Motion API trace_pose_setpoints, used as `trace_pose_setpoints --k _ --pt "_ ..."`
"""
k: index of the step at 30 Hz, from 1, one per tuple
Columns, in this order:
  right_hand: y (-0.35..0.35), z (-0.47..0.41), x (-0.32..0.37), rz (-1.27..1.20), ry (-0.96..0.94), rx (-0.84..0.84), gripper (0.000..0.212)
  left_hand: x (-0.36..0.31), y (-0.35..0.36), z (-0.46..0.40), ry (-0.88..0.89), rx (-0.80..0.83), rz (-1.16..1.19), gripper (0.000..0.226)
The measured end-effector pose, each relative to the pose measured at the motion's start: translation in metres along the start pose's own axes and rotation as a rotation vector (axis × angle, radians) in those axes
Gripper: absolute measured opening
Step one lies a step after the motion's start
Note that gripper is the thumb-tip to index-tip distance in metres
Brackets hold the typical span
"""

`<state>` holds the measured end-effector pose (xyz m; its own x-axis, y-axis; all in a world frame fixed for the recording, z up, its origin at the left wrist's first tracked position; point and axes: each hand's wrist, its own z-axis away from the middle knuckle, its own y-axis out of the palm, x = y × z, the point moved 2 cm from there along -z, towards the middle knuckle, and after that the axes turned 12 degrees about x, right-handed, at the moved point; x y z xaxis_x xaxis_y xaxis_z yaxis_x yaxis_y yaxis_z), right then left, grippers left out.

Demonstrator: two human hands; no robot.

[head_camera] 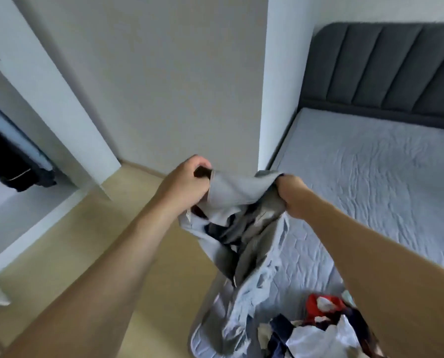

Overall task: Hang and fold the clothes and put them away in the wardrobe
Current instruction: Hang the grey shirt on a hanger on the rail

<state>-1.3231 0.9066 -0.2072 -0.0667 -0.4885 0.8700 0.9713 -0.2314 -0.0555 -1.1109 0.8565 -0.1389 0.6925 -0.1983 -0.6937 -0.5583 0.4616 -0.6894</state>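
Grey quilted bed (370, 177) fills the frame's right; the open wardrobe (14, 151) sits at left. At centre both hands, left hand (187, 182) and right hand (292, 193), each grip the pale-blue shirt's (244, 228) top edge. Find the shoulders, shake it flat before hanging. Unsorted clothes (324, 329) wait at lower right.

A grey-sheeted bed (370, 177) carries a heap of mixed clothes (316, 329) at its near edge.

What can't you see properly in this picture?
- Light blue garment in the head view: its type is unclear, bunched between left hand and right hand.
- Clothes pile: cut off by the bottom edge and the right arm.
- Dark garment in the wardrobe: blurred, cut off left.
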Motion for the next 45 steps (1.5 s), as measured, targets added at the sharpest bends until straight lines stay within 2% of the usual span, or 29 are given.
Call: trace_pose_setpoints --k 2,3,4,5,7,9,11,14,16,18,20,24,27,30,33,35,37,41,45 --pt "0.019 0.035 0.071 0.061 -0.067 0.119 0.019 -0.003 -0.04 0.033 -0.007 0.133 -0.036 0.049" --pt "0.029 0.05 0.102 0.137 -0.104 0.19 0.017 -0.007 -0.057 0.044 0.016 0.115 -0.1 0.048" --pt "0.041 0.065 0.132 0.229 -0.139 0.275 0.014 -0.012 -0.075 0.055 0.031 0.033 -0.158 0.04" --pt "0.055 0.08 0.159 0.32 -0.16 0.36 0.012 -0.016 -0.094 0.066 0.044 -0.094 -0.105 0.033" --pt "0.088 0.105 0.206 0.589 -0.217 0.439 0.034 -0.018 -0.138 0.085 0.043 -0.291 0.29 0.032" --pt "0.118 0.119 0.238 1.04 -0.319 0.335 0.055 -0.016 -0.176 0.094 0.042 -0.343 0.689 0.023" --pt "0.15 0.123 0.26 1.386 -0.431 0.169 0.055 -0.009 -0.216 0.1 0.09 -0.328 1.01 0.011" --pt "0.197 0.113 0.281 1.572 -0.562 0.055 0.05 0.007 -0.267 0.107 0.179 -0.325 1.218 0.009" --pt "0.227 0.097 0.291 1.596 -0.676 -0.01 0.038 0.027 -0.295 0.111 0.14 -0.4 1.265 0.009" --pt "0.253 0.078 0.3 1.536 -0.718 -0.116 0.029 0.053 -0.322 0.112 0.112 -0.456 1.304 0.023" --pt "0.287 0.056 0.307 1.469 -0.657 -0.168 0.028 0.082 -0.354 0.118 0.113 -0.511 1.315 0.033" --pt "0.354 0.025 0.32 1.355 -0.469 -0.126 0.02 0.143 -0.415 0.125 0.066 -0.574 1.242 0.027" --pt "0.413 0.012 0.344 1.21 -0.505 -0.031 0.019 0.184 -0.454 0.131 0.008 -0.455 1.034 0.024" --pt "0.479 0.012 0.382 1.323 -0.673 -0.046 0.011 0.226 -0.491 0.133 -0.042 -0.364 0.883 0.026" --pt "0.54 0.011 0.415 1.425 -0.866 -0.031 0.01 0.255 -0.521 0.124 0.02 -0.338 0.859 0.02" --pt "0.573 -0.004 0.43 1.459 -0.919 -0.014 0.015 0.269 -0.539 0.112 0.046 -0.455 0.969 0.008" --pt "0.597 -0.027 0.439 1.483 -0.92 0.011 0.019 0.291 -0.559 0.097 -0.052 -0.621 1.028 0.028" --pt "0.643 -0.094 0.449 1.438 -0.942 0.068 0.014 0.349 -0.603 0.071 -0.204 -0.942 0.881 0.032" --pt "0.706 -0.167 0.472 1.272 -0.906 0.219 0.014 0.396 -0.665 0.038 -0.287 -0.982 0.88 0.024"
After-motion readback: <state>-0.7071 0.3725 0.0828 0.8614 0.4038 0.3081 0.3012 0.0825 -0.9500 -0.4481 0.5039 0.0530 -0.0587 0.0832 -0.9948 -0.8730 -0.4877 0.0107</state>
